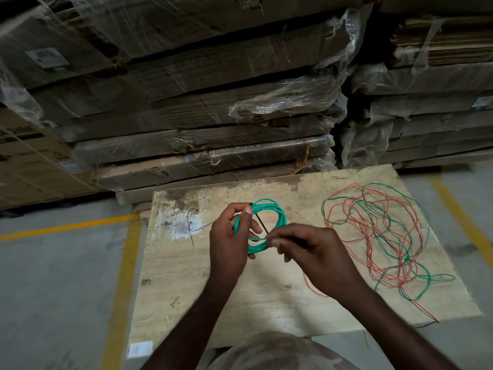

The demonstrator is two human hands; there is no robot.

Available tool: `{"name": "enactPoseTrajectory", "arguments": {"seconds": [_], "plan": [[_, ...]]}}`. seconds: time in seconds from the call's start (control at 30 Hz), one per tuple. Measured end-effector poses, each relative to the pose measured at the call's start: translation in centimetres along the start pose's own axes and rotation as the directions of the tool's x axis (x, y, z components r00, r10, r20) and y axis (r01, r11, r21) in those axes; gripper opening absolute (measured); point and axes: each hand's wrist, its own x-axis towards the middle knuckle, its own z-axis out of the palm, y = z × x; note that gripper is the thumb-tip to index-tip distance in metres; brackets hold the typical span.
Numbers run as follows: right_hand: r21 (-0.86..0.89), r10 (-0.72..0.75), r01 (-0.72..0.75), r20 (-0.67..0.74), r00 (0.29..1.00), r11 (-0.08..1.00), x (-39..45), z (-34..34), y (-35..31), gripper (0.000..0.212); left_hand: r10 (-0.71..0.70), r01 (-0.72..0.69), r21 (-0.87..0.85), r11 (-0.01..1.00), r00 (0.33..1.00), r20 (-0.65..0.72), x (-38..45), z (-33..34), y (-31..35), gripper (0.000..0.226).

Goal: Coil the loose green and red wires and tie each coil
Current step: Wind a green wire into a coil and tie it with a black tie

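A green wire coil (277,213) is held above the wooden board (266,295). My left hand (230,241) grips the coil's left side, thumb pressed near a black cable tie (262,225) that crosses the loop. My right hand (312,252) pinches the tie's end at the coil's lower right. A loose tangle of red and green wires (378,236) lies spread over the right side of the board.
Two more black ties (192,225) lie on the board's left part. Stacks of plastic-wrapped cardboard boxes (202,102) rise right behind the board. Grey floor with yellow lines (120,276) lies to the left and right.
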Motion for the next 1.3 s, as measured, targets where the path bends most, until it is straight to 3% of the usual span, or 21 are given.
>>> {"name": "enactPoseTrajectory", "arguments": {"seconds": [0.13, 0.2, 0.3, 0.8, 1.3], "plan": [[0.236, 0.259, -0.224, -0.131, 0.957, 0.946, 1.6, 0.4, -1.4, 0.011, 0.033, -0.034, 0.077, 0.996, 0.999, 0.012, -0.6, 0.2, 0.4, 0.014], [0.266, 0.321, -0.274, -0.150, 0.935, 0.924, 2.1, 0.4, -1.6, 0.001, 0.059, -0.061, 0.096, 0.993, 0.998, 0.021, -0.8, 0.4, 0.7, 0.016], [0.254, 0.360, -0.313, -0.160, 0.919, 0.915, 2.4, 0.7, -1.7, 0.009, 0.095, -0.099, 0.122, 0.988, 0.995, 0.040, -1.1, 0.5, 0.9, 0.019], [-0.050, 0.249, -0.270, -0.257, 0.934, 0.962, 3.2, 0.0, -2.2, 0.010, 0.121, -0.144, 0.172, 0.974, 0.983, 0.141, -1.2, 0.4, 0.4, 0.024], [-0.030, 0.257, -0.272, -0.244, 0.935, 0.962, 2.7, -0.2, -2.4, 0.010, 0.129, -0.159, 0.201, 0.967, 0.979, 0.157, -1.6, 0.1, 0.2, 0.023]]}}
